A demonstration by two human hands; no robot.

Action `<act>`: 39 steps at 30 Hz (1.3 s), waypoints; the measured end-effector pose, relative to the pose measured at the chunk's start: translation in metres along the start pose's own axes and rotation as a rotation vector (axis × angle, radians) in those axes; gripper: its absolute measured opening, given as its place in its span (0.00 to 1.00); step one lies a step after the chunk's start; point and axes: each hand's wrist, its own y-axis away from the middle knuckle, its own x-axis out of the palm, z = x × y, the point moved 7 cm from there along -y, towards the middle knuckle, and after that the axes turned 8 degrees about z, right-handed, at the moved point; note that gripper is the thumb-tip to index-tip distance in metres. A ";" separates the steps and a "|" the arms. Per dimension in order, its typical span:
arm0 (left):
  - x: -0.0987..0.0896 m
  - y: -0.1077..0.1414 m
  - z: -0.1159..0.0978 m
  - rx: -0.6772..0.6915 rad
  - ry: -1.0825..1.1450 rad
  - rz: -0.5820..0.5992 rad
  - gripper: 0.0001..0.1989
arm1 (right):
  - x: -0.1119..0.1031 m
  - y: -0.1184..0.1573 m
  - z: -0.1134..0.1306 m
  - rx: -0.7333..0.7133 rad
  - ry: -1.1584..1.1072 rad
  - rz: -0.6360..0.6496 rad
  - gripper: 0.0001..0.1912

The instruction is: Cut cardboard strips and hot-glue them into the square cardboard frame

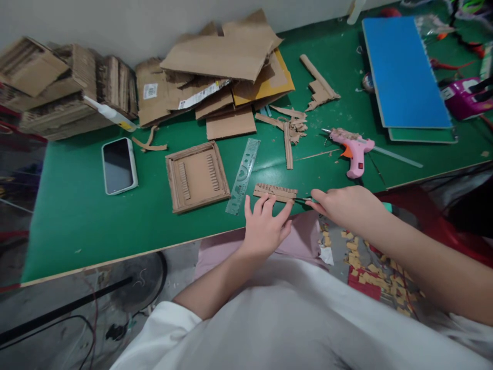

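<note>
A small piece of corrugated cardboard (pixel 278 190) lies near the table's front edge. My left hand (pixel 265 223) is open over its near edge, with the fingers spread and the fingertips pressing it down. In my right hand (pixel 342 203) is a craft knife (pixel 305 199) with a green handle, its dark thin blade touching the cardboard's right end. Most of the handle is hidden by the hand. Left of the cardboard lies a clear plastic ruler (pixel 243 177). Beside it sits a shallow cardboard tray (pixel 172 180) with two ridged strips inside.
A pink hot glue gun (pixel 356 146) lies to the right behind my hand. Cardboard sheets (pixel 219 56) and stacked cardboard (pixel 77 77) line the wall, near a glue bottle (pixel 113 114). A phone (pixel 118 165) lies left, a blue board (pixel 404 72) right. Scraps litter the floor.
</note>
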 end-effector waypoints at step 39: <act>-0.001 -0.001 -0.001 -0.006 -0.006 -0.004 0.19 | 0.001 -0.011 0.004 -0.016 -0.002 0.016 0.20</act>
